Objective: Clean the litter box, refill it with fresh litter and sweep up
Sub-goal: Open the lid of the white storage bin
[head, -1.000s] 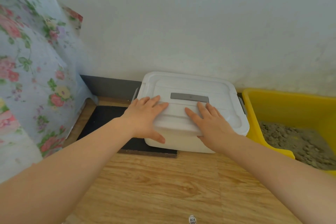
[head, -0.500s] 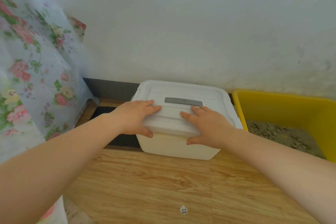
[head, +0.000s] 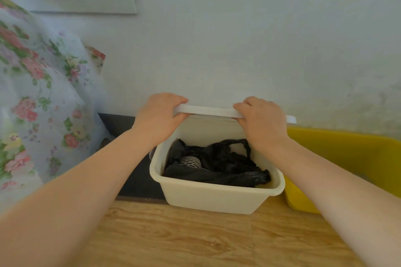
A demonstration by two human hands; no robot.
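head view: your left hand (head: pixel 159 117) and right hand (head: pixel 262 121) each hold a curled grip on the white lid (head: pixel 208 111), raised above the open white bin (head: pixel 214 196) beside the yellow litter box (head: pixel 347 154).

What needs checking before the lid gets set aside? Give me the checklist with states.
1. Both hands holding the lid: ok; left hand and right hand grip its near edge.
2. Lid off the white bin: ok, raised above the rim.
3. Bin contents visible: ok; black bags and a slotted scoop inside.
4. Yellow litter box beside the bin: ok.
5. Free spot for the lid: cannot tell.
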